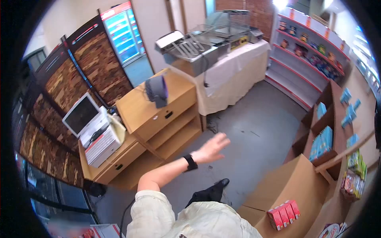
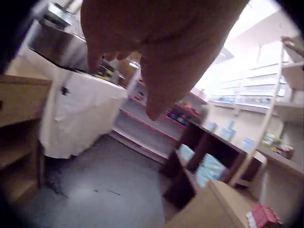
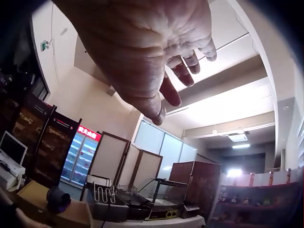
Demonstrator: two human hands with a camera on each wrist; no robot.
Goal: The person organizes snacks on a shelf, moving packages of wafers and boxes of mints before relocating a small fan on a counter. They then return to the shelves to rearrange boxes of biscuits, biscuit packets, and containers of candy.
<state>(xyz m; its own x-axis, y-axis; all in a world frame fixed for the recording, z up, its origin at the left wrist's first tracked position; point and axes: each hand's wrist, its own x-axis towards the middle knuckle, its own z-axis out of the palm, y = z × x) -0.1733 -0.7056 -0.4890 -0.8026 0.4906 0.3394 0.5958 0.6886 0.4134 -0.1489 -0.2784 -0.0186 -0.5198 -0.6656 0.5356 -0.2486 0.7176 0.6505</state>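
Note:
My left hand (image 1: 212,148) reaches out over the grey floor, fingers extended and holding nothing, with a black band (image 1: 190,162) on the wrist. In the left wrist view the same hand (image 2: 161,42) shows dark and close to the lens. My right hand (image 3: 156,52) is outside the head view; its own wrist view shows it raised against the ceiling, fingers loosely spread and nothing in them. The wooden cabinet (image 1: 139,115) stands nearest the left hand, bearing a dark ribbed object (image 1: 156,91). Several red boxes (image 1: 283,215) sit in a row on a brown surface at lower right.
A white register-like machine with a screen (image 1: 81,115) stands on the left counter. Beyond is a cloth-covered table (image 1: 238,75) with cooking equipment. Snack shelves (image 1: 293,67) fill the back right, and a brown shelf (image 1: 317,123) with blue packs runs along the right.

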